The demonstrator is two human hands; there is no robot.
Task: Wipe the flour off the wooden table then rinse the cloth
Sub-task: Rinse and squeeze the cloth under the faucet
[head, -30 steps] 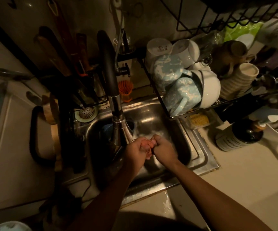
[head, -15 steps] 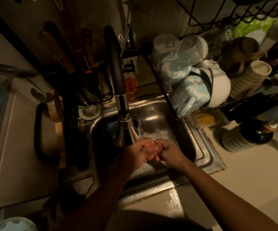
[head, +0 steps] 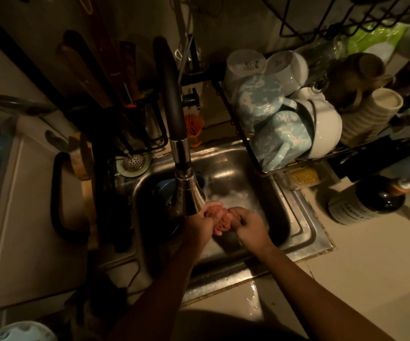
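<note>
Hands: my left hand point(head: 199, 224) and right hand point(head: 250, 226) clench the wadded pink cloth point(head: 220, 221).
Risk: hard wringing may splash the beige counter point(head: 371, 279).

At frame centre, the left hand point(head: 200, 223) and right hand point(head: 249, 226) grip a bunched pink cloth point(head: 220, 219) over the steel sink point(head: 302, 232), beneath the faucet point(head: 184, 183).

The faucet point(head: 186, 193) juts over the sink point(head: 304, 232), whose right half lies open.
</note>
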